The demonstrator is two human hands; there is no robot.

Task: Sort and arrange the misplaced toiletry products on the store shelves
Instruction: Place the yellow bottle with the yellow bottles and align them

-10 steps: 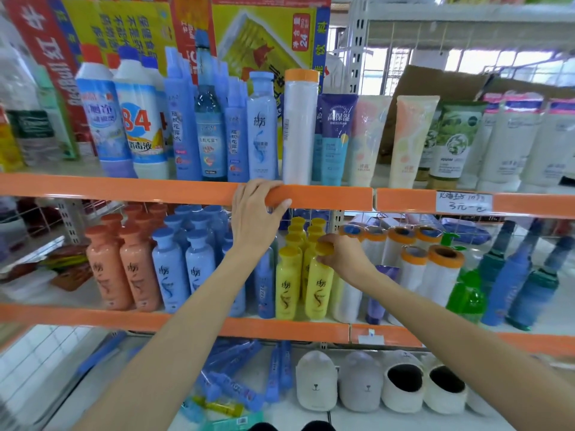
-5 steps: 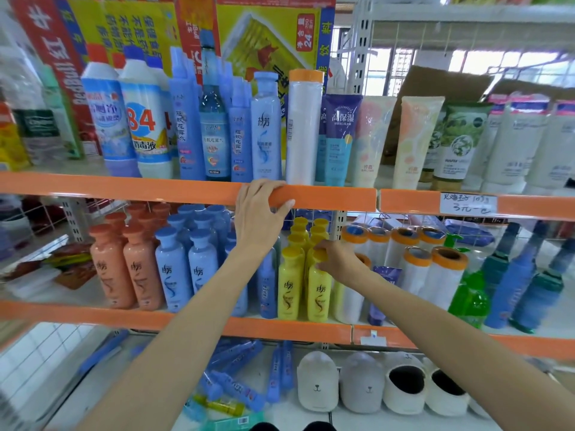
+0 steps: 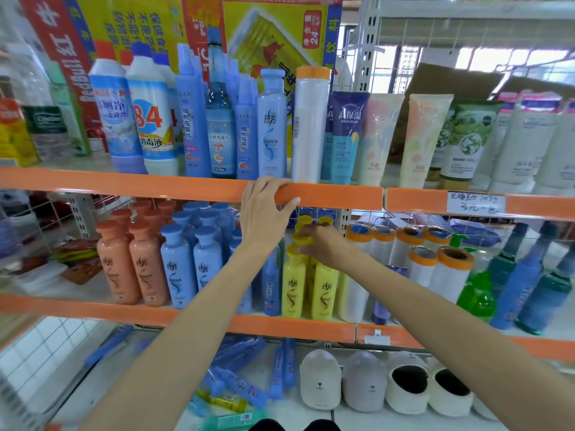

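Note:
My left hand (image 3: 264, 213) grips the orange front edge of the upper shelf (image 3: 124, 183). My right hand (image 3: 326, 244) reaches into the middle shelf, its fingers closed over the cap of a yellow bottle (image 3: 303, 241) behind the front yellow bottles (image 3: 292, 284). To their left stand several blue bottles (image 3: 177, 269) and orange bottles (image 3: 115, 262). On the upper shelf, one matching blue bottle (image 3: 272, 126) stands beside a white roll with an orange cap (image 3: 311, 126), among taller blue bottles and tubes (image 3: 348, 135).
Several orange-capped white rolls (image 3: 451, 275) and a green bottle (image 3: 476, 293) stand right of the yellow bottles. Dark blue bottles (image 3: 522, 281) lean at the far right. The bottom shelf holds blue tubes (image 3: 242, 381) and bear-faced slippers (image 3: 320, 381).
My right hand has moved up and back from the front yellow bottle's cap to one in the row behind. The left hand stays on the shelf edge.

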